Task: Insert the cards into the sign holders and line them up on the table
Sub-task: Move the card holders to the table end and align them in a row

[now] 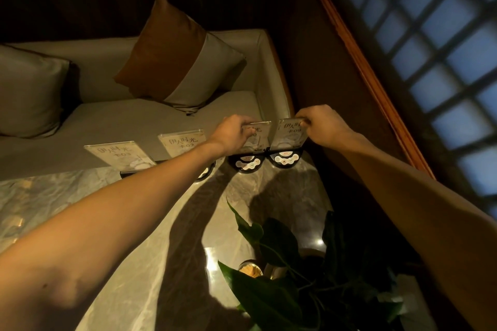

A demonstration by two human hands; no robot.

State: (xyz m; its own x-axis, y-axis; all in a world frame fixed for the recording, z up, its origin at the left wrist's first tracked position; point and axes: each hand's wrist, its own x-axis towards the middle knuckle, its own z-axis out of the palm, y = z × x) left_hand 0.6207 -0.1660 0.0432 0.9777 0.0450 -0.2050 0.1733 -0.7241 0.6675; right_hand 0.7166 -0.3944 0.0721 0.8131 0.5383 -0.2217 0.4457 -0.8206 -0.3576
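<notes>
Dimly lit, left hand (232, 131) pinches the third holder (256, 137), hiding its text, right hand (321, 126) pinches the fourth holder (291, 134); a forearm covers the second holder's (183, 144) base.

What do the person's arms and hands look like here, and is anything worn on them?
Both forearms are bare up to the edge of the picture: no sleeves, gloves, watch or bracelets. The left hand and right hand show no rings on the parts in view, though the fingers are partly hidden. The light is dim and warm.
</notes>
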